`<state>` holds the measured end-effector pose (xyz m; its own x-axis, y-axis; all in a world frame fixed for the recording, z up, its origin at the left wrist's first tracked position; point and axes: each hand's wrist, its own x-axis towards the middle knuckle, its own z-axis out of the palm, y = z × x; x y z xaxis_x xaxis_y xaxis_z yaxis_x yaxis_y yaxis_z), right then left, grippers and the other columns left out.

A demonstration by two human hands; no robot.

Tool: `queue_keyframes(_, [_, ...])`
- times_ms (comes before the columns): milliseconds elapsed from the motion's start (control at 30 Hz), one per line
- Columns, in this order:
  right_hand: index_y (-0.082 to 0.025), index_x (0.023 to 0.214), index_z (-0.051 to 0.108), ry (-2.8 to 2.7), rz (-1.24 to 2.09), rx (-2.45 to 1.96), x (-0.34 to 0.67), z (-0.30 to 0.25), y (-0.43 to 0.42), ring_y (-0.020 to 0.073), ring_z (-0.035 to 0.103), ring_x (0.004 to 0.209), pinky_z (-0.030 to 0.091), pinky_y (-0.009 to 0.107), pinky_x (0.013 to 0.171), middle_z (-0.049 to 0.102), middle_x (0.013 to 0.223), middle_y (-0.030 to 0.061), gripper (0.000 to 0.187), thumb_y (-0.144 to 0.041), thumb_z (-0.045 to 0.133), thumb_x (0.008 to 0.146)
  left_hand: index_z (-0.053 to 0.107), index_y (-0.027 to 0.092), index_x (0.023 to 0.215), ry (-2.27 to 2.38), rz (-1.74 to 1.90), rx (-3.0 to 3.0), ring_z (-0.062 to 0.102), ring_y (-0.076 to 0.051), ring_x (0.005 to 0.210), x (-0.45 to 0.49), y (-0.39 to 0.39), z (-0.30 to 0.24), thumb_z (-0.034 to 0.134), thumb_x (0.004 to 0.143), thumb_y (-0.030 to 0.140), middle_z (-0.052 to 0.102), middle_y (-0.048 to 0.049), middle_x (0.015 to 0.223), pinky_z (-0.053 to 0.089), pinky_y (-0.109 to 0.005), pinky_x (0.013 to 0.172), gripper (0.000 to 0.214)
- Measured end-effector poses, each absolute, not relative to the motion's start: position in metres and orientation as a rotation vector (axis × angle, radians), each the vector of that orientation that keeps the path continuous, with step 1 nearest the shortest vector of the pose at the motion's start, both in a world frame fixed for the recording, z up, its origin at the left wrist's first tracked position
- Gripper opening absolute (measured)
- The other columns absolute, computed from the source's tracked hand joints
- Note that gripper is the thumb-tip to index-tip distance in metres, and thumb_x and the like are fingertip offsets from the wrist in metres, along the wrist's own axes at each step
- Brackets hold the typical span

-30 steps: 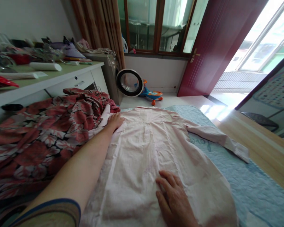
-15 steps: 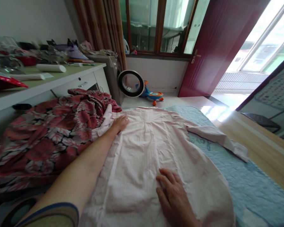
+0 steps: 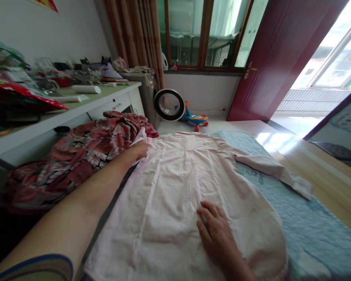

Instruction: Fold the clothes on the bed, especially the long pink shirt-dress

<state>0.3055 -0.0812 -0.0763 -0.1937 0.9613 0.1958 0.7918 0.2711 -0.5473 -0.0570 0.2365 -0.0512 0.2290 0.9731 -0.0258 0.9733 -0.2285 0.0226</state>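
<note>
A pale pink shirt (image 3: 178, 195) lies spread out, back side up, on a light blue quilted cover (image 3: 310, 230). My left hand (image 3: 139, 151) reaches far out to the shirt's left shoulder edge, beside its folded-up sleeve, with the fingers curled onto the cloth. My right hand (image 3: 216, 230) lies flat on the lower middle of the shirt, fingers stretched out and pressing it down. The shirt's right sleeve (image 3: 275, 171) stretches out to the right across the cover.
A crumpled red floral garment (image 3: 76, 156) is heaped at the left against a cluttered white desk (image 3: 84, 107). Beyond the bed stand a washing machine (image 3: 152, 97), a toy ride-on car (image 3: 194, 117) and an open dark red door (image 3: 269, 58). A wooden edge (image 3: 333, 183) runs along the right.
My left hand slid left from the upper back of the shirt to its shoulder edge and curled its fingers. My right hand stayed flat. The view shifted slightly left.
</note>
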Motion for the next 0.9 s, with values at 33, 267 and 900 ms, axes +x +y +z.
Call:
queue_keyframes(33, [-0.026, 0.110, 0.067, -2.047, 0.447, -1.574, 0.305, -0.076, -0.081, 0.0242, 0.051, 0.121, 0.042, 0.042, 0.105, 0.059, 0.128, 0.0061, 0.028, -0.021, 0.055, 0.086, 0.069, 0.020, 0.107, 1.933, -0.044, 2.458, 0.064, -0.025, 0.109, -0.059, 0.233, -0.048, 0.072, 0.065, 0.023, 0.071, -0.0090, 0.114, 0.048, -0.030, 0.094, 0.042])
queue_keyframes(267, [-0.024, 0.111, 0.066, -2.049, 0.455, -1.559, 0.306, -0.079, -0.081, 0.0245, 0.049, 0.122, 0.041, 0.043, 0.106, 0.057, 0.129, 0.0075, 0.027, -0.022, 0.054, 0.086, 0.071, 0.013, 0.093, 1.979, -0.104, 2.607, 0.048, -0.031, 0.128, -0.061, 0.210, -0.042, 0.060, 0.079, 0.018, 0.064, -0.0171, 0.119, 0.034, -0.040, 0.109, 0.018])
queue_keyframes(900, [-0.021, 0.114, 0.066, -2.102, 0.445, -1.575, 0.304, -0.065, -0.087, 0.0255, 0.050, 0.125, 0.039, 0.044, 0.108, 0.059, 0.133, 0.0104, 0.030, -0.021, 0.055, 0.086, 0.036, 0.013, 0.148, 1.690, 0.058, 2.605, 0.030, -0.021, 0.145, -0.010, 0.114, -0.095, 0.034, 0.096, 0.045, 0.036, -0.0126, 0.155, 0.021, -0.036, 0.119, 0.061])
